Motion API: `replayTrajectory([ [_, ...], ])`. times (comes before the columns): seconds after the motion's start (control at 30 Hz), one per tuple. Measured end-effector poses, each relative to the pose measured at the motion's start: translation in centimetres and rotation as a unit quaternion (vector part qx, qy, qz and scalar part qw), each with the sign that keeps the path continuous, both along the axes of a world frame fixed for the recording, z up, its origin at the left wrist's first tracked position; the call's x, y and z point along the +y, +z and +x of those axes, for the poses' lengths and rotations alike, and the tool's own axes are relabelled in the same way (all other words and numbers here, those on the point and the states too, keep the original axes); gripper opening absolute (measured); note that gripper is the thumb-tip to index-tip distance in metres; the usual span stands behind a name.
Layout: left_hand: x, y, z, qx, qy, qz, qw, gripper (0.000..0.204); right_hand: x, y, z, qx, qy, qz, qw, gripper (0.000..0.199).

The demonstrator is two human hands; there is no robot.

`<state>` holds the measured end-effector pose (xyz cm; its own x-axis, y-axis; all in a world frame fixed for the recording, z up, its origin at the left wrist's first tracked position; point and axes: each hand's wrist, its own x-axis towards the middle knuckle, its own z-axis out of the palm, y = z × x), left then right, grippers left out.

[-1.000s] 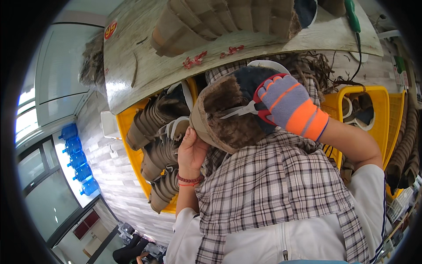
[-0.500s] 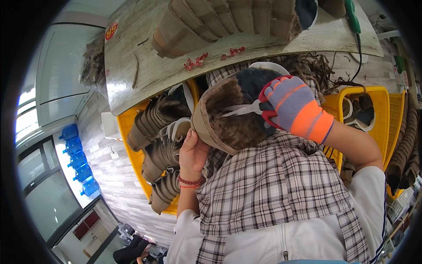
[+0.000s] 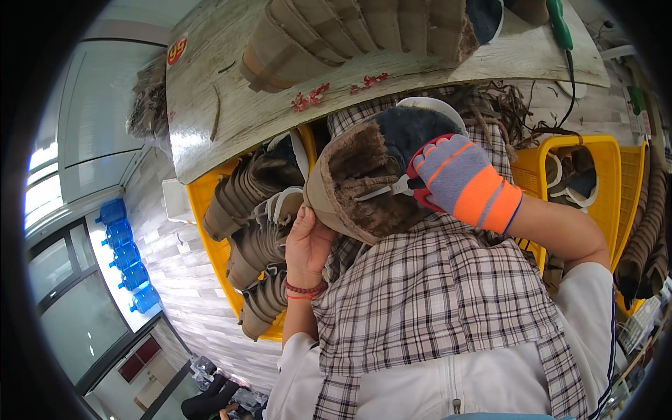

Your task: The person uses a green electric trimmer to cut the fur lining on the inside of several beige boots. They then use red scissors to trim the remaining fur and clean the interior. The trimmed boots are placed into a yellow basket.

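A tan shoe upper (image 3: 318, 189) with brown fleece lining (image 3: 357, 157) and a dark blue fleece part (image 3: 406, 136) lies tilted over my lap, its opening facing up. At its left edge, my bare left hand (image 3: 306, 238) grips the rim, thumb on the outside and the other fingers partly hidden. My right hand (image 3: 458, 175), in a grey and orange glove, is closed around the red-handled scissors (image 3: 399, 187). The scissor blades reach into the opening and lie against the brown fleece.
Nested tan uppers (image 3: 255, 245) fill a yellow basket (image 3: 227, 287) on the left. Another yellow basket (image 3: 609, 164) stands at right. Above is a worn table (image 3: 231, 105) bearing a row of nested uppers (image 3: 364, 35) and a green-handled tool (image 3: 560, 28) with a cord. Dark trimmings (image 3: 511, 105) hang near the table edge.
My right hand has shifted slightly left and down with the scissors, whose blades have drawn together deeper in the fleece. My left hand keeps its hold on the rim.
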<state>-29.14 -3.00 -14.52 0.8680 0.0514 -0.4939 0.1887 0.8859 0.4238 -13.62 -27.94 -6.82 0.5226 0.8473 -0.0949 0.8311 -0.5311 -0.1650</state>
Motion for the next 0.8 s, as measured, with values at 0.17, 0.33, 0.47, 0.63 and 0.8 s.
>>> replayTrajectory([
  [0.17,-0.1,-0.1,-0.1,-0.005,0.003,-0.009,1.000,0.029,-1.0,0.0,0.4,0.038,-0.038,0.018,0.998,0.026],
  [0.33,-0.1,-0.3,-0.4,-0.010,0.000,0.000,1.000,0.038,-1.7,2.1,1.3,0.044,-0.094,0.065,0.992,0.031],
  [0.47,-0.8,1.8,0.0,0.003,0.002,0.003,1.000,0.032,-1.9,2.8,0.4,0.133,-0.223,0.168,0.951,0.033],
  [0.63,-4.1,6.7,2.5,-0.110,-0.046,0.085,0.989,0.030,-1.2,2.3,-3.5,0.489,-0.221,0.399,0.744,0.069],
  [0.8,-7.3,8.4,9.4,-0.177,-0.088,0.335,0.921,0.022,-0.8,4.2,-2.1,0.288,-0.304,0.564,0.712,0.054],
])
